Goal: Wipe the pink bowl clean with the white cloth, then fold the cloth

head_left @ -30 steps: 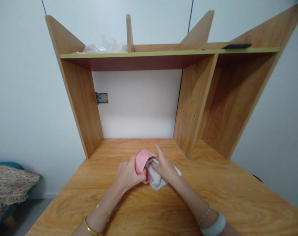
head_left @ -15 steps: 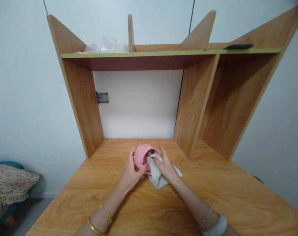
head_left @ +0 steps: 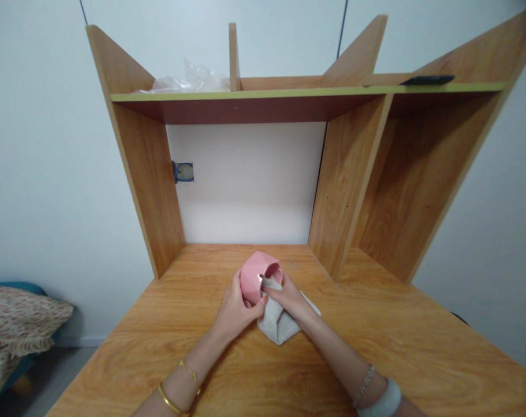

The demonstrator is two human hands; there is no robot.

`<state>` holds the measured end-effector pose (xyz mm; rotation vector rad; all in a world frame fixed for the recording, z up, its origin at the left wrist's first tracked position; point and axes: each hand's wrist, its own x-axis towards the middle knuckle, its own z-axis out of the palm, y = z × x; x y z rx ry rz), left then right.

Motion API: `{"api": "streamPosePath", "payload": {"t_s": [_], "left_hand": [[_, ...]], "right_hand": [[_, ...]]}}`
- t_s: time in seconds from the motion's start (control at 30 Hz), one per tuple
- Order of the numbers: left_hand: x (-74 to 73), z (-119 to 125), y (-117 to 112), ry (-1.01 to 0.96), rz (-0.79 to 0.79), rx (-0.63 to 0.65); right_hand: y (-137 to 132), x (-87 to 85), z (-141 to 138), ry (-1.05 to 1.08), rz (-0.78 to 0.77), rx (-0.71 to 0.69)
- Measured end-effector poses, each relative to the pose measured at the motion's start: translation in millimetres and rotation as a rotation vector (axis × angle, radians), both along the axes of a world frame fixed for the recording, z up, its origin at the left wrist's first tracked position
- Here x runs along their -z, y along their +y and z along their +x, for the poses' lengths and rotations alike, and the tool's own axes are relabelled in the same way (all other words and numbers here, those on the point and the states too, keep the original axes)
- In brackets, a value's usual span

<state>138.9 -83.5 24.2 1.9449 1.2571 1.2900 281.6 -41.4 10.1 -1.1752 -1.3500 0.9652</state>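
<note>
My left hand (head_left: pixel 236 310) is wrapped round a small pink cup (head_left: pixel 255 274), held tilted with its mouth turned to the right, just above the wooden desk (head_left: pixel 376 341). My right hand (head_left: pixel 289 296) grips a grey-white cloth (head_left: pixel 277 324) and presses part of it into the cup's mouth. The rest of the cloth hangs down onto the desk under my right hand. Both wrists wear bracelets.
A wooden hutch stands at the back of the desk, with an upper shelf (head_left: pixel 289 92) and upright dividers. Crumpled clear plastic (head_left: pixel 189 81) lies on the shelf's left part and a dark flat object (head_left: pixel 426 80) on its right. A patterned blanket (head_left: pixel 15 318) lies at the lower left.
The cup has been turned in my left hand, its mouth now facing more to the right. My right hand's fingers have curled in, pushing the cloth deeper into the cup.
</note>
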Motion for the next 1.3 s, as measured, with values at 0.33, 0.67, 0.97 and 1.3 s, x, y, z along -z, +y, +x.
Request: {"api": "streamPosePath", "payload": {"t_s": [0.33, 0.67, 0.97, 1.3], "left_hand": [[-7.6, -0.6, -4.7, 0.300, 0.009, -0.126], [-13.2, -3.0, -6.2, 0.355, -0.038, -0.074], [-7.3, -8.3, 0.0, 0.256, -0.026, -0.039], [3.0, -11.9, 8.9, -0.092, -0.006, 0.066]], "right_hand": [[-0.3, -9.4, 19.1, -0.436, 0.024, 0.221], [-14.1, -21.0, 21.1, -0.722, 0.139, 0.193], [-16.6, -20.0, 20.1, -0.512, 0.149, 0.075], [-3.8, -5.3, 14.6, -0.113, 0.090, 0.071]]}}
